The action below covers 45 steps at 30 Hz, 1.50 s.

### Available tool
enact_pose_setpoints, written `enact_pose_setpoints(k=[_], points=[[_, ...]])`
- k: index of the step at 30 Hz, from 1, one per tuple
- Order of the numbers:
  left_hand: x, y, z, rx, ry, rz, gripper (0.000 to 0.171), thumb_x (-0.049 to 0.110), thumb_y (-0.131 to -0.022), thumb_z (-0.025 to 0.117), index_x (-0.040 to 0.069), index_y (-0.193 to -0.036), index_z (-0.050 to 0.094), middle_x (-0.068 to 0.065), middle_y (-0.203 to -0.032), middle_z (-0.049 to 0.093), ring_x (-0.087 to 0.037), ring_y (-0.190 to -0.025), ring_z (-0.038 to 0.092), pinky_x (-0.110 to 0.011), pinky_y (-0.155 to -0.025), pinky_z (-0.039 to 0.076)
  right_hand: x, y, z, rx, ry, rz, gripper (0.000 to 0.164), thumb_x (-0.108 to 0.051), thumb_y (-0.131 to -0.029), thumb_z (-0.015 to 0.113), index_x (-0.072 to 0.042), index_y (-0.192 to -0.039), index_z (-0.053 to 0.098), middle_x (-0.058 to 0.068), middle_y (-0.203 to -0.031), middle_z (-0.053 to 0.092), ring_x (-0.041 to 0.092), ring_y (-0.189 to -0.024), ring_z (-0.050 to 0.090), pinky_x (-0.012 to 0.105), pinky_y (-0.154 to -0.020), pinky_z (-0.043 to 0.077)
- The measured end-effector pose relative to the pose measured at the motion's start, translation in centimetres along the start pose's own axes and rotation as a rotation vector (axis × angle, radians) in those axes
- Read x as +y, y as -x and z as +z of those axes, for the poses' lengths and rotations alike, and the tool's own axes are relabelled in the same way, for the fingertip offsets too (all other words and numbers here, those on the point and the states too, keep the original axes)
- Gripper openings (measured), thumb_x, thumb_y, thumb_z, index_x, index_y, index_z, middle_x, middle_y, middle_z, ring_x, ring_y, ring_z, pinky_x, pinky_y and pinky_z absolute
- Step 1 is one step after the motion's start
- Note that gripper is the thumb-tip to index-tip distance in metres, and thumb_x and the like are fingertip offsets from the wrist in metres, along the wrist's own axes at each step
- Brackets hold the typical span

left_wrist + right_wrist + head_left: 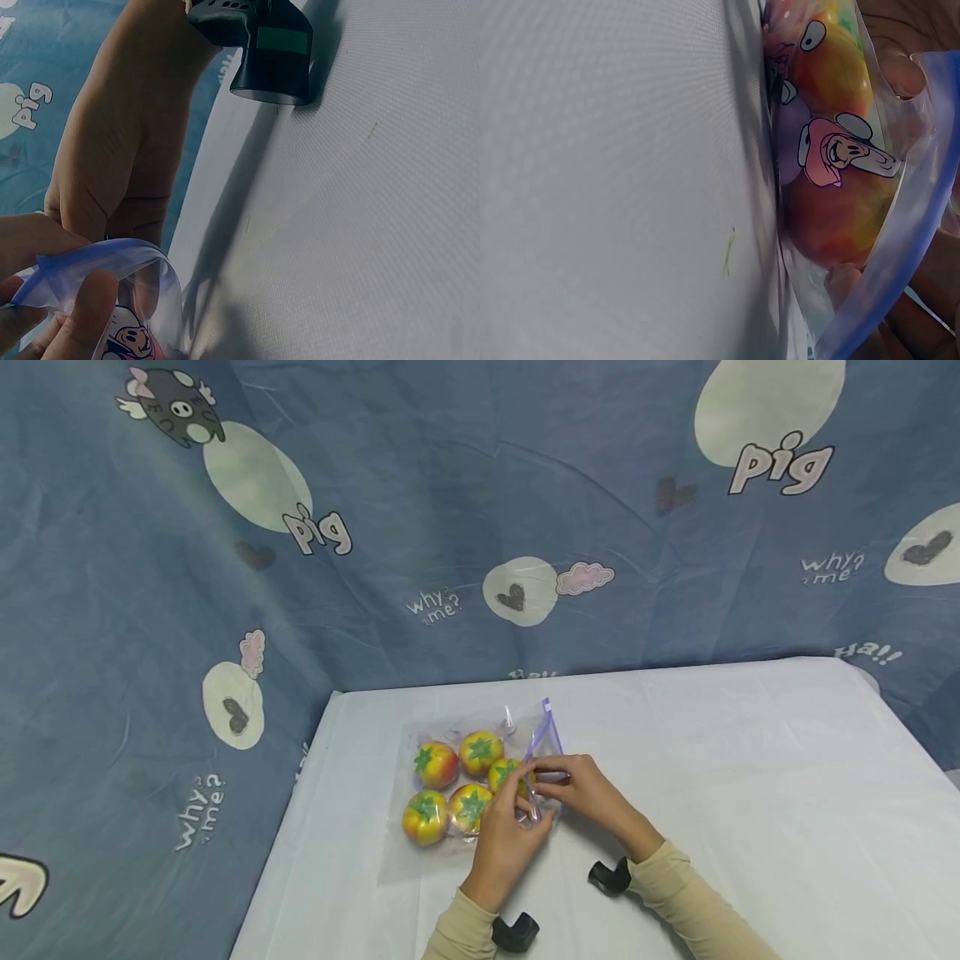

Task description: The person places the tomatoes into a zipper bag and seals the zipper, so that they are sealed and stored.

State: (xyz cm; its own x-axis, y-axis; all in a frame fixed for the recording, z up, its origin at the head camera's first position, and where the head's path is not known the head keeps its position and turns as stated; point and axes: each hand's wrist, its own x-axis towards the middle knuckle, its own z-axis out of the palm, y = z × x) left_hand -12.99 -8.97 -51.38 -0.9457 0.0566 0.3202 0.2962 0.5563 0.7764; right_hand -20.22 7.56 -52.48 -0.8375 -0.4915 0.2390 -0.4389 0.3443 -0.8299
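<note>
A clear zip bag with a purple zip strip lies on the table, its mouth facing right. Inside sit several round yellow-red fruits with green star-shaped tops. My left hand pinches the bag's near mouth edge between thumb and fingers. Across from it, my right hand holds the same edge, fingertips close to the left ones. The bag's mouth gapes in the left wrist view, where the purple rim bows outward. Cartoon figures are printed on the plastic.
A white cloth covers the table. Behind and to the left hangs a blue printed curtain. Black wrist-worn cameras stick out from both wrists, low over the cloth.
</note>
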Motion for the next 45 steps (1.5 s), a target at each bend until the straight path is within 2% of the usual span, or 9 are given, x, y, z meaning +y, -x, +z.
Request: enact_pose_setpoints(k=[8,18,22,26,32,34,36,40,45], points=[[0.2,0.0,-0.1,0.008,0.005,0.012,0.068,0.009,-0.077,0.087,0.017,-0.139,0.059,0.000,-0.079,0.065,-0.007,-0.070,0.060,-0.023,-0.068,0.051,0.0,0.0,0.1,0.004,0.008,0.002,0.033,-0.002,-0.090,0.076,0.002,-0.122,0.073,0.021,-0.120,0.074,0.038,-0.109,0.073,0.031,-0.083,0.063],[-0.1,0.0,-0.1,0.017,-0.001,0.022,0.072,0.010,-0.077,0.089,0.017,-0.141,0.057,-0.002,-0.083,0.066,-0.006,-0.071,0.060,-0.027,-0.069,0.052,0.0,0.1,0.3,0.008,-0.012,0.005,0.036,-0.007,-0.092,0.076,0.000,-0.127,0.070,0.019,-0.125,0.073,0.037,-0.114,0.072,0.030,-0.085,0.062],[-0.1,0.0,-0.1,0.012,-0.001,0.020,0.079,0.012,-0.079,0.089,0.018,-0.148,0.052,-0.003,-0.096,0.069,-0.006,-0.074,0.061,-0.028,-0.072,0.053,0.0,0.2,0.3,0.015,-0.013,-0.022,0.037,-0.005,-0.092,0.075,0.004,-0.128,0.068,0.022,-0.124,0.073,0.040,-0.112,0.072,0.033,-0.086,0.062],[0.0,0.1,-0.2,0.000,0.038,0.022,0.083,0.019,-0.086,0.085,0.019,-0.157,0.043,-0.006,-0.108,0.069,-0.006,-0.074,0.063,-0.023,-0.067,0.053,0.1,0.2,0.3,0.030,-0.002,-0.034,0.035,0.004,-0.090,0.072,0.010,-0.124,0.068,0.027,-0.121,0.072,0.043,-0.109,0.072,0.035,-0.085,0.063],[0.1,0.0,-0.2,-0.026,0.139,-0.024,0.068,0.025,-0.097,0.073,0.020,-0.158,0.042,-0.008,-0.141,0.063,-0.001,-0.071,0.063,-0.020,-0.060,0.054,0.2,0.6,-0.1,0.043,0.004,0.001,0.037,0.003,-0.088,0.075,0.009,-0.123,0.069,0.027,-0.122,0.072,0.043,-0.110,0.071,0.035,-0.087,0.062],[0.1,-0.1,-0.2,-0.021,0.132,-0.024,0.063,0.024,-0.098,0.072,0.017,-0.155,0.046,-0.008,-0.132,0.068,0.000,-0.071,0.063,-0.020,-0.059,0.054,0.2,0.9,-0.4,0.045,0.001,0.004,0.037,0.005,-0.088,0.073,0.009,-0.125,0.068,0.028,-0.124,0.071,0.045,-0.113,0.070,0.037,-0.088,0.062],[0.1,-0.1,-0.2,-0.019,0.133,-0.023,0.057,0.023,-0.098,0.072,0.015,-0.150,0.051,-0.008,-0.111,0.074,-0.001,-0.067,0.064,-0.020,-0.059,0.054,0.2,1.3,-0.6,0.050,0.003,0.001,0.037,0.008,-0.088,0.070,0.010,-0.125,0.068,0.029,-0.123,0.070,0.047,-0.114,0.068,0.038,-0.087,0.062],[0.0,-0.2,-0.3,-0.012,0.156,-0.013,0.042,0.014,-0.097,0.072,0.011,-0.137,0.061,-0.006,-0.084,0.070,-0.005,-0.062,0.066,-0.019,-0.056,0.055,0.2,1.9,-1.0,0.061,0.003,0.006,0.031,0.010,-0.090,0.067,0.010,-0.121,0.069,0.028,-0.122,0.071,0.047,-0.113,0.069,0.037,-0.086,0.062],[-0.1,-0.5,-1.1,0.012,0.189,0.014,0.029,0.010,-0.096,0.072,0.010,-0.125,0.068,-0.008,-0.095,0.069,-0.016,-0.063,0.069,-0.021,-0.055,0.057,-0.3,2.9,-1.1,0.118,0.005,0.020,0.025,0.007,-0.092,0.068,0.010,-0.117,0.070,0.027,-0.116,0.073,0.043,-0.107,0.072,0.035,-0.084,0.063]])
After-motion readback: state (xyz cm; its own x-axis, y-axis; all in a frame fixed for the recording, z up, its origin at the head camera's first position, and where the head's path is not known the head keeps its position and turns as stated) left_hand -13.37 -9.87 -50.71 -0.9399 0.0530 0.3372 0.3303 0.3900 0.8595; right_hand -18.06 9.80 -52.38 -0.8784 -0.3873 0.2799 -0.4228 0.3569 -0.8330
